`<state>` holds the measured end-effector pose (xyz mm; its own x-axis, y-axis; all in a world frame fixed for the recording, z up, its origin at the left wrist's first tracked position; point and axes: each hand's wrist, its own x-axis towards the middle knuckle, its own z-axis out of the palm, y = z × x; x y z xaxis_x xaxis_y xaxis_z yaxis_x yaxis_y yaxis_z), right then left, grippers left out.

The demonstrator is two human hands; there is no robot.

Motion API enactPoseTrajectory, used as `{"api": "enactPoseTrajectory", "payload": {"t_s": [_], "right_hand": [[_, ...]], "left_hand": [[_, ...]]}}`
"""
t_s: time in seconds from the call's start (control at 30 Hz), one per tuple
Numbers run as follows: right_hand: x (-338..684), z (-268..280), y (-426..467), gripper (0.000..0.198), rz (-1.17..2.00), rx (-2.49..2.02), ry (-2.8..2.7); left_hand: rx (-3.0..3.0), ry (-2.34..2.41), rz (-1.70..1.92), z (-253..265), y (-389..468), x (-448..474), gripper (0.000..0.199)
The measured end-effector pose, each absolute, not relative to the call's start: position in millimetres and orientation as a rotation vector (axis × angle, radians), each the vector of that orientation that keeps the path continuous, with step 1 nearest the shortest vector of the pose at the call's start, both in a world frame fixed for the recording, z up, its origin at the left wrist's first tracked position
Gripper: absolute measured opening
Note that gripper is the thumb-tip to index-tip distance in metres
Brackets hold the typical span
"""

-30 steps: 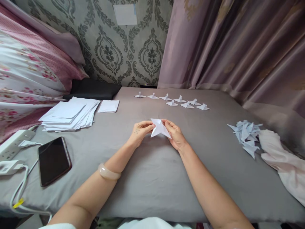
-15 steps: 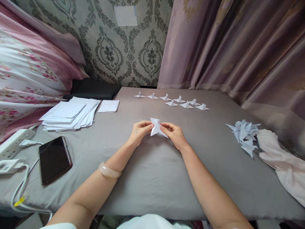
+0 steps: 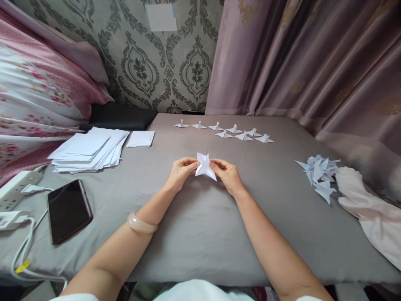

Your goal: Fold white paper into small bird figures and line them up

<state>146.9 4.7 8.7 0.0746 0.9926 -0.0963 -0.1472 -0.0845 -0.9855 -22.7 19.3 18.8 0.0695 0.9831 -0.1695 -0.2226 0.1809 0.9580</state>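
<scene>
Between my two hands is a folded piece of white paper [image 3: 205,167] with pointed corners, shaped like a four-pointed star, held above the grey-covered table [image 3: 188,234]. My left hand [image 3: 182,170] pinches its left side between thumb and fingers. On the opposite side, my right hand [image 3: 226,172] pinches the paper the same way. Farther back stand several small folded paper birds [image 3: 234,129] in two rows. A heap of pointed folded paper pieces [image 3: 320,171] lies to the right.
Back left are a stack of white paper sheets [image 3: 89,150], a smaller pile of paper squares [image 3: 140,139] and a black flat item [image 3: 120,116]. A phone [image 3: 69,211] lies near a power strip [image 3: 19,190] with white cables. Pale cloth [image 3: 369,213] rests at the right edge.
The folded paper has turned a little and spread wider, so its star shape faces me more. Both hands keep their pinch on it. The view has shifted slightly.
</scene>
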Motion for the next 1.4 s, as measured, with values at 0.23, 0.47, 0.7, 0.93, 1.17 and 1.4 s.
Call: {"api": "enactPoseTrajectory", "payload": {"t_s": [0.23, 0.47, 0.7, 0.93, 1.17, 1.4], "right_hand": [[146.1, 8.5, 4.2, 0.034, 1.240, -1.236, -0.984], [151.0, 8.8, 6.3, 0.039, 1.283, -1.251, -0.864], [153.2, 14.4, 4.4, 0.039, 1.318, -1.238, -0.813], [152.5, 15.3, 4.2, 0.033, 1.334, -1.203, -0.821], [156.2, 31.6, -3.0, 0.032, 1.293, -1.061, -0.947], [163.9, 34.3, 0.1, 0.033, 1.220, -1.066, -0.745]], "left_hand": [[0.999, 1.066, 1.123, 18.1, 19.5, -22.7, 0.026], [0.916, 1.093, 1.050, 17.7, 22.5, -25.2, 0.029], [1.058, 1.055, 1.126, 16.7, 22.4, -24.0, 0.027], [1.720, 1.016, 1.294, 19.6, 15.4, -23.8, 0.032], [1.245, 0.906, 1.182, 25.3, 18.1, -25.5, 0.017], [0.811, 0.782, 1.030, 24.4, 21.5, -26.2, 0.020]]}}
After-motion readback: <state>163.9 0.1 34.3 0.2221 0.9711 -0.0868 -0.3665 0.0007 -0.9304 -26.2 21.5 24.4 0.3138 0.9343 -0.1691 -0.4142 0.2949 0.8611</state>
